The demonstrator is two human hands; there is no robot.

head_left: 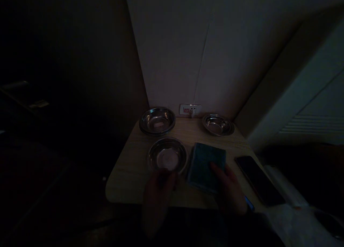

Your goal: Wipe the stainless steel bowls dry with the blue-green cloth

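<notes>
A folded teal cloth (205, 164) is held in my right hand (231, 189), whose thumb lies over its top face. The cloth is over the right half of the small table. My left hand (158, 189) has its fingers curled together at the near rim of a shiny metal bowl (168, 157). Dim light and blur hide whether those fingers grip the rim or something else. The bowl sits upright, its inside facing up. Behind it stands a stack of metal bowls (157, 121), with a small pale patch in the top one.
More metal bowls (217, 125) are nested at the table's back right. A dark phone (258, 180) lies along the right edge of the wooden table (126, 182). A wall socket (190, 110) with a plug is just above the back edge. The room is very dark.
</notes>
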